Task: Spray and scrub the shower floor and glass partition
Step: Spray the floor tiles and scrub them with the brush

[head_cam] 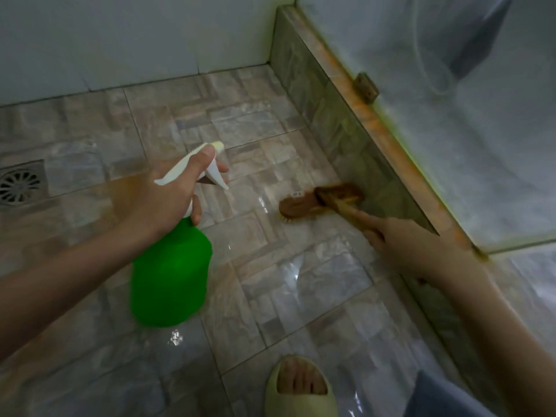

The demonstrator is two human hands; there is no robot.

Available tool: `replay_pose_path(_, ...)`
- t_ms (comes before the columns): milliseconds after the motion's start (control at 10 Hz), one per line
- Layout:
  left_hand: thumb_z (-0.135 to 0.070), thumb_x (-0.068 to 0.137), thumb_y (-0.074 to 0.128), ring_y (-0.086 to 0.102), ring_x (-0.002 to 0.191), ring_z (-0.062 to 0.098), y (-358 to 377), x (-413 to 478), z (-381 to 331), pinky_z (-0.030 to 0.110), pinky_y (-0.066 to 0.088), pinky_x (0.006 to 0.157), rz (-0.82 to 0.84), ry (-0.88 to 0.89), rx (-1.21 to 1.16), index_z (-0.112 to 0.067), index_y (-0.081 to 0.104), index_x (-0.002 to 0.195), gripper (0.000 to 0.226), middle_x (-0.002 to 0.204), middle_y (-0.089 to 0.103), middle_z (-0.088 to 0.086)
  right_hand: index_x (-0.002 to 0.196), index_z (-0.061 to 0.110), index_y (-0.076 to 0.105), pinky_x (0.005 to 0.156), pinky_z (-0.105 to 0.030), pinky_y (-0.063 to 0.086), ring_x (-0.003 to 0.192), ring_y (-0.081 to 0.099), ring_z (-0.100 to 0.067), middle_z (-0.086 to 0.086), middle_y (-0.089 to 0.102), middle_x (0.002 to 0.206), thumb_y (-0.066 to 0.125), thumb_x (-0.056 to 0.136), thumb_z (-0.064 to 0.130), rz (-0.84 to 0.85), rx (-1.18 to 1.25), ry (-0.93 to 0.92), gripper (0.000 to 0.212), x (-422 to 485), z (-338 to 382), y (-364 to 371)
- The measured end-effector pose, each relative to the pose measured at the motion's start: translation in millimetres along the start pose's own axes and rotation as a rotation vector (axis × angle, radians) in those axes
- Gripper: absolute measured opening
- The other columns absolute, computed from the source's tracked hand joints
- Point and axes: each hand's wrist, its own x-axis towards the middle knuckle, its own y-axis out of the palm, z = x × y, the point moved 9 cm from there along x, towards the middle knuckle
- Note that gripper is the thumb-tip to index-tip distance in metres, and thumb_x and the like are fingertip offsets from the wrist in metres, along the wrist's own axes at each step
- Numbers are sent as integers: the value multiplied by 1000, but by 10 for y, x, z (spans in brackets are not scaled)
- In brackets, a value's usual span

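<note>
Two hands over the shower floor (301, 281).
The left hand (162, 200) grips the green spray bottle (171, 278) at its neck; the right hand (412, 248) fingers (373, 221) hold the brush (304, 206), bristles on the tiles near the glass partition (481, 145).

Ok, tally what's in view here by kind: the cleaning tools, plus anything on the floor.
spray bottle: 1
scrub brush: 1
floor drain: 1
slipper: 1
Total: 4

One head-worn wide-angle view
It looks forward and down from close above the left hand (168, 200) and right hand (412, 248), shower floor (301, 281) beneath them, glass partition (496, 176) beyond the right hand.
</note>
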Motion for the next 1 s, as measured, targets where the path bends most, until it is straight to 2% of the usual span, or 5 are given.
replay_pose_path(300,-84,72,54,60,63,26,229,67,357,36,50,65,85,-129,95,-33,72,116,70,115,75,4,141,58,5,66,-30,42,61,51,-13,2,53,79,27,104,27,52,62,24,53,-358,-127,143)
replay_pose_path(600,-95,72,49,70,88,47,-88,37,395,59,55,76,74,-155,192,-27,76,111,83,106,77,9,148,44,20,59,-31,41,63,53,-18,-1,51,75,27,104,22,-6,53,-42,50,107,139,-77)
replay_pose_path(700,-92,74,51,69,87,50,-437,-63,308,62,55,70,36,-156,212,-20,74,111,85,108,75,17,149,46,13,76,-35,49,90,62,-28,-10,61,106,28,103,13,66,-60,-70,59,-37,444,-104)
replay_pose_path(900,-87,79,52,67,88,51,-804,-355,32,43,52,61,8,-70,243,-18,76,108,78,111,74,19,149,48,11,48,-27,41,72,55,-24,-17,54,121,27,103,14,-128,41,-162,59,680,1055,-455)
replay_pose_path(1000,-62,95,54,62,54,33,-888,-447,-134,21,46,48,-40,36,202,-38,76,102,34,103,77,-15,145,25,37,43,-28,38,57,50,-19,-15,58,98,32,100,15,12,-22,-12,46,542,944,-386)
